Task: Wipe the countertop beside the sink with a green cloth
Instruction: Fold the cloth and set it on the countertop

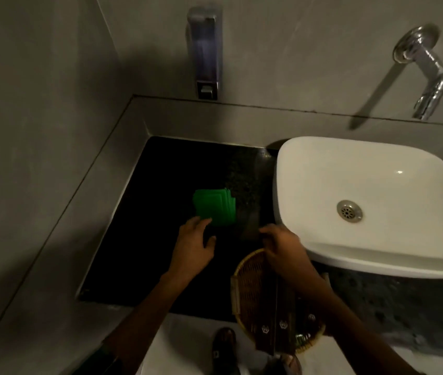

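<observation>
A folded green cloth (215, 209) lies flat on the black countertop (160, 266), left of the white sink (309, 169). My left hand (193, 250) hovers just below the cloth with its fingers spread, and the fingertips reach the cloth's near edge. It holds nothing. My right hand (282, 247) is between the cloth and the sink, above a woven basket. Its fingers curl around a dark, blurred flat object (250, 226) whose shape I cannot make out.
A woven basket (244, 288) with dark packets stands at the counter's front edge under my right arm. A soap dispenser (205, 52) and a chrome tap (426, 71) are mounted on the back wall. A grey raised ledge borders the counter on the left and at the back.
</observation>
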Demonstrator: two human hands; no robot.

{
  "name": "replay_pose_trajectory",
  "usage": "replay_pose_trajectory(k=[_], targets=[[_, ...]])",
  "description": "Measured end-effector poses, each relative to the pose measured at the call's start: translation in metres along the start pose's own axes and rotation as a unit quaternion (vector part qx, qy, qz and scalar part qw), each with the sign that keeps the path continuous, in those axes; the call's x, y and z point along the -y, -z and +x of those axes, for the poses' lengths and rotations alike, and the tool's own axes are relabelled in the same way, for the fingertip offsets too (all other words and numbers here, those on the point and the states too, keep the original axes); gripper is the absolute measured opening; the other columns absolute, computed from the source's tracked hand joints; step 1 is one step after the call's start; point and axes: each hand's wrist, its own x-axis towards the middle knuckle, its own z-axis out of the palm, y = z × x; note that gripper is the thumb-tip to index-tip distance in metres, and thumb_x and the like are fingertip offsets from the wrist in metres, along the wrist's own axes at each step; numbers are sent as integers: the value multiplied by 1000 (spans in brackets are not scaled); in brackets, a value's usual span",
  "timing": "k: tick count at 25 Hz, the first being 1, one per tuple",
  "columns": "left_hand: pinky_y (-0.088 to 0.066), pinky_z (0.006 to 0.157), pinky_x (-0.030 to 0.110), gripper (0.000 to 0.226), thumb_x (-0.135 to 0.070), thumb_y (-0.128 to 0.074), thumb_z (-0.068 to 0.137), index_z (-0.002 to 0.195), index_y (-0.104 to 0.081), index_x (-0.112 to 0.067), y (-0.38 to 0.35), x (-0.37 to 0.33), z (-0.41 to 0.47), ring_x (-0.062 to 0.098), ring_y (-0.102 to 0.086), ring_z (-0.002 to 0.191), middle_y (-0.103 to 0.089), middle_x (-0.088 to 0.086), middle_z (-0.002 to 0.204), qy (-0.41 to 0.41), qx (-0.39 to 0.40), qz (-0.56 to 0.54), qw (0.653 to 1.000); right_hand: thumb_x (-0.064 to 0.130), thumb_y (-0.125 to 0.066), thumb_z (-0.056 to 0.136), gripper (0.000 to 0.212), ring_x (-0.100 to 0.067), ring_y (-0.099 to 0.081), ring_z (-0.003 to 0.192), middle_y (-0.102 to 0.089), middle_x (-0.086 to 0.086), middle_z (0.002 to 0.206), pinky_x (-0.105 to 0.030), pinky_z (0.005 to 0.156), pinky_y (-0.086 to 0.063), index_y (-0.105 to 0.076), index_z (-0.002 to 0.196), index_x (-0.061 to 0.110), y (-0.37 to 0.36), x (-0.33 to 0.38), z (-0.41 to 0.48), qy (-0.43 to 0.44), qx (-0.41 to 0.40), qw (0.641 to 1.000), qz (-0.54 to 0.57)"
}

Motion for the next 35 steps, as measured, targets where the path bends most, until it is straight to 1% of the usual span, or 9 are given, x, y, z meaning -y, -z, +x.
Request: replay_pose_trajectory(k=[2, 5, 8, 12, 15, 27, 30, 32, 35], targets=[[-53, 82, 30, 39, -47, -60, 86, 117, -61, -24, 6, -7, -15, 20, -65, 101, -70, 4, 108, 18, 25, -70, 997, 24, -53, 84, 20, -26, -63, 89, -67, -7, 100, -34, 71, -48, -63, 101, 20, 28, -15, -31, -28, -20, 994, -108], [-47, 60, 20, 58, -71, -60, 70, 111, -60, -30, -6, -15, -40, 10, -63, 78, -67, -5, 88, 24, 151, -74, 985, 33, -54, 87, 30, -22, -54, 95, -57, -4, 112, -32, 76, -46, -54, 116, 28, 34, -27, -75, -105, -17, 945, -309], [-42, 54, 13, 53, -57, -68, 71, 115, -55, -32, -19, -16, -50, -2, -57, 67, -57, -17, 75, 0, 157, -75, 985, 30, -62, 84, 52, -20, -54, 96, -46, -7, 119, -33, 74, -50, -39, 130, 25, 23, -32, -92, -204, 18, 952, -227], [-55, 66, 23, 42, -35, -68, 75, 116, -60, -31, -14, -15, -52, 4, -61, 72, -60, -14, 80, 0, 111, -77, 991, 18, -54, 89, 33, -7, -45, 68, -49, -4, 103, -18, 52, -35, -46, 121, 22, 21, -36, -81, -205, -3, 973, -103], [-51, 67, 26, 39, -35, -67, 73, 112, -61, -34, 9, 6, -46, 9, -61, 75, -60, -11, 82, 40, 49, -72, 995, 19, -52, 90, 14, -1, -44, 69, -54, -1, 95, -13, 53, -28, -51, 102, 26, 12, -17, -71, -147, 0, 989, -33], [-52, 83, 38, 47, -45, -64, 79, 122, -57, -29, 76, 56, -8, 21, -61, 100, -64, 0, 111, 106, -40, 50, 992, 37, -59, 85, 36, -25, -61, 86, -56, -4, 103, -31, 64, -44, -44, 115, 24, -19, 37, -7, -58, 41, 997, 21], [-48, 84, 34, 45, -47, -60, 84, 122, -59, -23, 71, 19, 63, 24, -63, 106, -68, 3, 116, 109, -52, 10, 993, 27, -60, 88, 37, -32, -60, 104, -62, -15, 115, -36, 81, -49, -51, 120, 12, -13, 39, 70, -92, -1, 994, 62], [-49, 89, 36, 52, -46, -58, 87, 129, -54, -16, 61, -1, 93, 28, -60, 113, -63, 10, 125, 142, -5, 2, 990, 18, -58, 89, 38, -33, -58, 113, -61, -19, 123, -33, 89, -47, -50, 124, 5, -26, 58, 108, -114, 59, 985, 113], [-52, 95, 41, 67, -26, -72, 82, 139, -41, -7, 38, -10, 111, 34, -57, 117, -55, 19, 135, 241, 12, -219, 946, 10, -58, 88, 34, -33, -59, 111, -60, -23, 121, -36, 90, -50, -50, 120, -1, -44, 67, 128, -182, 68, 956, 219]])
